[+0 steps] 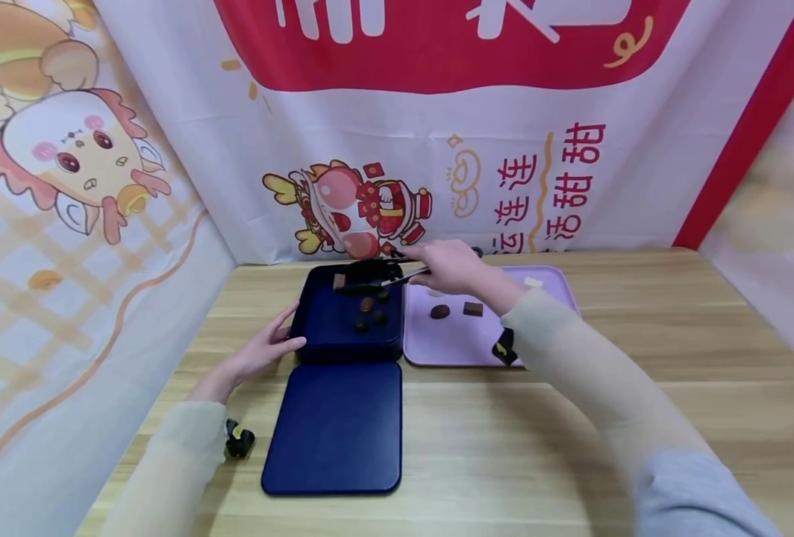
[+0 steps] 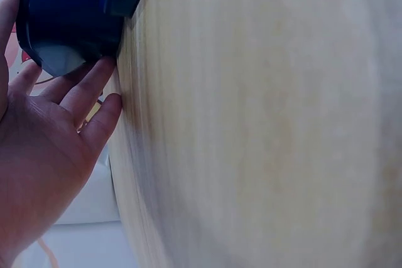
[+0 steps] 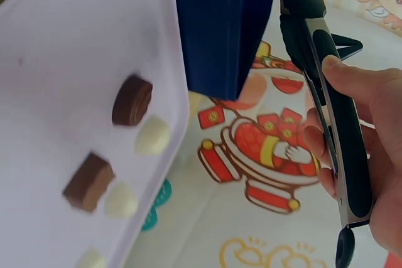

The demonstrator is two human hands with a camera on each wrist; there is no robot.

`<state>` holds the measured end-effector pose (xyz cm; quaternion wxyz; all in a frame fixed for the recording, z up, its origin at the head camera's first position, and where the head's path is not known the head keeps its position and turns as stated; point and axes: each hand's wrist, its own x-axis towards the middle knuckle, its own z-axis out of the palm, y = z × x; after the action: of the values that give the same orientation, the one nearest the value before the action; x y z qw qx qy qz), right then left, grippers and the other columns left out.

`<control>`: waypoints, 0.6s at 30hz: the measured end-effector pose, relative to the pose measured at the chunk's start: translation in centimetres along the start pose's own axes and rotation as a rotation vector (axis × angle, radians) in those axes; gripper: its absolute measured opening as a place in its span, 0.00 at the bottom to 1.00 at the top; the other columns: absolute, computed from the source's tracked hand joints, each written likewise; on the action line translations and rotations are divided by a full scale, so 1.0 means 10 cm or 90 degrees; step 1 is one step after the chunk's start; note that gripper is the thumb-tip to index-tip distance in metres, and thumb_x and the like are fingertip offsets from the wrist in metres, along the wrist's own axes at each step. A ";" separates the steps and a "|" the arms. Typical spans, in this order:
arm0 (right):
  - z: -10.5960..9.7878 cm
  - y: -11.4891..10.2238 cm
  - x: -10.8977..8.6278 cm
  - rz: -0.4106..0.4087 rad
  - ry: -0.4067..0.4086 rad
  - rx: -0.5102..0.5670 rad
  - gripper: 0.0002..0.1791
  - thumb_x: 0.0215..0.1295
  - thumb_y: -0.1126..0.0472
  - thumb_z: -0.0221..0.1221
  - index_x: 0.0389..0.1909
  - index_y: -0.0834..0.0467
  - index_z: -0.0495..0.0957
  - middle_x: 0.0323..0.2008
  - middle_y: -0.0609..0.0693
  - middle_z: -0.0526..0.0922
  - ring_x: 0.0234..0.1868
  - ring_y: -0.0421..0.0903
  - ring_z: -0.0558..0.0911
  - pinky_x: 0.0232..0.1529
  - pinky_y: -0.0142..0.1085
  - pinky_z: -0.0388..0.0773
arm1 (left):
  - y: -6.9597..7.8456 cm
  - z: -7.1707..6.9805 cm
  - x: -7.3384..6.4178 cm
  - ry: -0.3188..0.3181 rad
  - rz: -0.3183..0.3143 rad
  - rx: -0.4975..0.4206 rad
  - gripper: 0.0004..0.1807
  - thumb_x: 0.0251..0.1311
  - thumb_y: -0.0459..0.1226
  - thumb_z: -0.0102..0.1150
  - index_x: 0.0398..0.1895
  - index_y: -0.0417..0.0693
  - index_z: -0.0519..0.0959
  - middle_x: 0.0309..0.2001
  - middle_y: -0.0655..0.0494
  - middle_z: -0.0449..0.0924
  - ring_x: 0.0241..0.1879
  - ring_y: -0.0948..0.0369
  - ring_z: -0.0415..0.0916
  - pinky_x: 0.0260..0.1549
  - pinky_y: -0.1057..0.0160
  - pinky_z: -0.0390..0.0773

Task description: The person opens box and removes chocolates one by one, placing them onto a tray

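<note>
My right hand grips black-and-metal tongs, thumb along one arm and fingers around the other. At the tongs' tips, a brown chocolate piece is pinched over the dark blue box. Several dark chocolates lie inside that box, toward its right side. My left hand is at the box's left wall, fingers extended with the tips against its side; the left wrist view shows the palm and spread fingers.
A lilac tray adjoins the box on the right. It bears an oval brown chocolate, a rectangular one and several white pieces. In front of the box lies a flat dark blue lid. A printed cloth hangs behind.
</note>
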<state>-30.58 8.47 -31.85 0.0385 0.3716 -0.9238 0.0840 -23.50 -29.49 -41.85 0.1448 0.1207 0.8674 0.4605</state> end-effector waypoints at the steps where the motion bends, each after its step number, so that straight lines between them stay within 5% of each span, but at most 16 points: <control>1: -0.03 0.02 -0.04 0.000 0.004 -0.001 0.30 0.66 0.50 0.62 0.68 0.53 0.71 0.61 0.52 0.77 0.57 0.52 0.78 0.46 0.49 0.77 | 0.00 -0.01 0.00 -0.001 -0.001 0.001 0.44 0.71 0.43 0.54 0.79 0.56 0.38 0.69 0.20 0.46 0.70 0.33 0.44 0.63 0.35 0.52; 5: -0.12 0.09 -0.21 0.001 0.021 -0.009 0.30 0.66 0.52 0.63 0.67 0.55 0.71 0.62 0.52 0.75 0.60 0.52 0.75 0.49 0.49 0.76 | -0.02 -0.02 -0.01 -0.005 -0.005 0.009 0.44 0.71 0.45 0.53 0.79 0.57 0.37 0.69 0.21 0.45 0.70 0.33 0.44 0.63 0.35 0.51; 18: -0.34 0.43 -0.81 0.038 0.079 -0.006 0.32 0.63 0.52 0.66 0.66 0.56 0.71 0.61 0.57 0.75 0.54 0.55 0.79 0.37 0.46 0.79 | -0.03 -0.01 0.00 0.005 0.003 0.014 0.44 0.70 0.44 0.55 0.79 0.57 0.39 0.70 0.23 0.47 0.70 0.35 0.46 0.63 0.35 0.53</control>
<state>-27.65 17.65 -30.14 0.0953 0.3379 -0.9306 0.1036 -23.58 -29.74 -42.00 0.1391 0.1222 0.8727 0.4517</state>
